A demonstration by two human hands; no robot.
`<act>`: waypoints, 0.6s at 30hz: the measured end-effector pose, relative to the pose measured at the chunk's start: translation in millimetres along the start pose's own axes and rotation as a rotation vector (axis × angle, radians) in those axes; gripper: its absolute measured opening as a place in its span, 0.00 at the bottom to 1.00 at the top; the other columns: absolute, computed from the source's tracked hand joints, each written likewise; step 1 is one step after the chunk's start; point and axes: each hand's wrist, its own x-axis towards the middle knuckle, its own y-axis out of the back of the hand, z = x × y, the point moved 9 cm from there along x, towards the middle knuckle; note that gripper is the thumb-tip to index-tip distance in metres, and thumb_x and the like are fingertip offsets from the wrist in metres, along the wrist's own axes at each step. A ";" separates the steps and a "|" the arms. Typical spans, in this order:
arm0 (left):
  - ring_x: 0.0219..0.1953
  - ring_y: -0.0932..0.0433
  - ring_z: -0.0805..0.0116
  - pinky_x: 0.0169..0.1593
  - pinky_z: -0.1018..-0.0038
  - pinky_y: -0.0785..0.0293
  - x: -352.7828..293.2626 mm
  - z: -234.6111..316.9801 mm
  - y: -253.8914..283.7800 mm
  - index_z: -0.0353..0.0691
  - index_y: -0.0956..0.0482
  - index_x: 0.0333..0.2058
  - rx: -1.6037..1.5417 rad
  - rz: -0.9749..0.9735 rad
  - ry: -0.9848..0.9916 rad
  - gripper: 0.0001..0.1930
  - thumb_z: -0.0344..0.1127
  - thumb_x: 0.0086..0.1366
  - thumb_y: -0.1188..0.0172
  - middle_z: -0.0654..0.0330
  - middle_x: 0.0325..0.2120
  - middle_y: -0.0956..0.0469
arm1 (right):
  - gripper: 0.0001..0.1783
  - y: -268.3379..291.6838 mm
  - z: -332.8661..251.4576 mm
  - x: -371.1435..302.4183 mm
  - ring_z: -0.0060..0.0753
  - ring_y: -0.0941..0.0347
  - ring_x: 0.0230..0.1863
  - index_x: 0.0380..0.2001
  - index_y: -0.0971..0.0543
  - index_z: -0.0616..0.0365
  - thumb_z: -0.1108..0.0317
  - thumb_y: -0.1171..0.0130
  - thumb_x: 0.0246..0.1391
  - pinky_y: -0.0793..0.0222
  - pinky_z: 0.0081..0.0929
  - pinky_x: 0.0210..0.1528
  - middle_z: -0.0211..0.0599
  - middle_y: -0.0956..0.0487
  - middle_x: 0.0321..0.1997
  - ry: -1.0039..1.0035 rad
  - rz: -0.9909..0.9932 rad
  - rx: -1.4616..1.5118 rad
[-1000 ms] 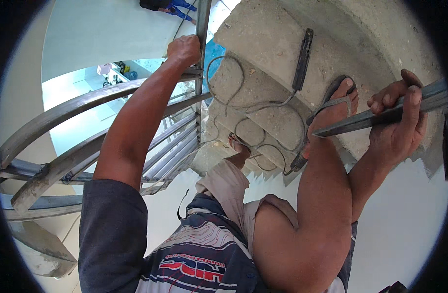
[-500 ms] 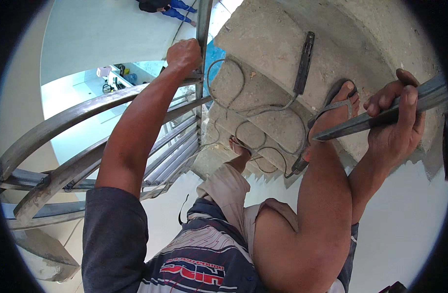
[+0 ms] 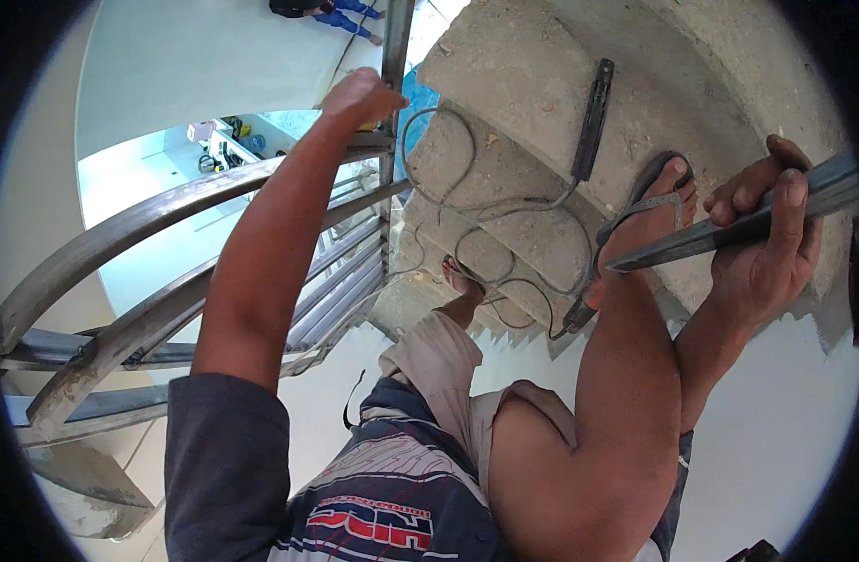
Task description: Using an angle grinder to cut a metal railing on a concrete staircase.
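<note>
Lying in the right hand (image 3: 759,272), fingers wrapped round it, at three o'clock, a grey metal bar (image 3: 687,244) looks stiff, weighty (best held behind its pointed tip); at eleven, whether the left hand (image 3: 359,96) grips the railing post (image 3: 397,42) I cannot tell

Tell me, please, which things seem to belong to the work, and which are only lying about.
Likely in the work:
metal bar, in right hand
upright post, at left hand
curved railing

Apparently lying about:
black tool, on a concrete step
looped cable
</note>
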 end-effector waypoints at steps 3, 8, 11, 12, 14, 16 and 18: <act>0.50 0.17 0.51 0.54 0.62 0.23 -4.5 -2.4 7.0 0.30 0.20 0.51 -0.277 0.001 0.016 0.40 0.63 0.51 0.30 0.43 0.48 0.18 | 0.22 8.9 -2.9 1.5 0.27 0.31 0.21 0.49 0.26 0.74 0.60 0.47 0.69 0.34 0.26 0.27 0.37 0.28 0.23 0.030 0.025 -0.047; 0.52 0.18 0.50 0.56 0.63 0.24 -52.2 -12.1 17.5 0.34 0.19 0.51 -0.082 -0.133 0.100 0.46 0.71 0.47 0.30 0.45 0.50 0.18 | 0.25 11.3 12.1 -4.0 0.27 0.32 0.21 0.50 0.27 0.76 0.57 0.48 0.69 0.34 0.27 0.27 0.36 0.30 0.23 -0.050 0.088 0.059; 0.43 0.15 0.52 0.50 0.59 0.21 -68.8 5.6 17.4 0.38 0.16 0.45 0.107 0.125 0.086 0.31 0.59 0.51 0.28 0.48 0.40 0.15 | 0.26 13.4 6.8 0.0 0.27 0.34 0.20 0.50 0.28 0.76 0.56 0.48 0.69 0.34 0.28 0.27 0.35 0.31 0.23 -0.074 0.106 0.079; 0.42 0.15 0.51 0.48 0.58 0.21 -70.5 7.3 22.8 0.42 0.15 0.44 0.126 0.197 0.084 0.27 0.56 0.53 0.28 0.50 0.39 0.14 | 0.27 14.9 10.2 -0.7 0.27 0.35 0.20 0.50 0.28 0.75 0.55 0.48 0.69 0.34 0.28 0.26 0.34 0.32 0.23 -0.102 0.135 0.090; 0.43 0.15 0.53 0.46 0.57 0.20 -71.2 15.7 23.6 0.43 0.15 0.42 0.162 0.209 0.066 0.22 0.52 0.55 0.28 0.51 0.38 0.14 | 0.26 18.4 10.9 -0.5 0.27 0.35 0.20 0.50 0.28 0.75 0.55 0.49 0.69 0.34 0.29 0.26 0.34 0.33 0.23 -0.100 0.126 0.067; 0.43 0.15 0.50 0.45 0.57 0.19 -71.2 17.6 24.4 0.43 0.15 0.42 0.210 0.236 0.042 0.22 0.52 0.55 0.28 0.51 0.38 0.14 | 0.26 17.4 14.4 -0.6 0.27 0.35 0.20 0.50 0.28 0.74 0.55 0.49 0.69 0.35 0.29 0.26 0.34 0.33 0.23 -0.103 0.123 0.057; 0.42 0.15 0.49 0.44 0.56 0.19 -73.1 9.8 27.3 0.43 0.15 0.41 0.233 0.236 0.067 0.22 0.52 0.55 0.28 0.50 0.37 0.14 | 0.25 14.9 26.3 -3.1 0.27 0.35 0.19 0.50 0.27 0.73 0.56 0.50 0.69 0.34 0.28 0.25 0.35 0.32 0.22 -0.168 0.179 0.071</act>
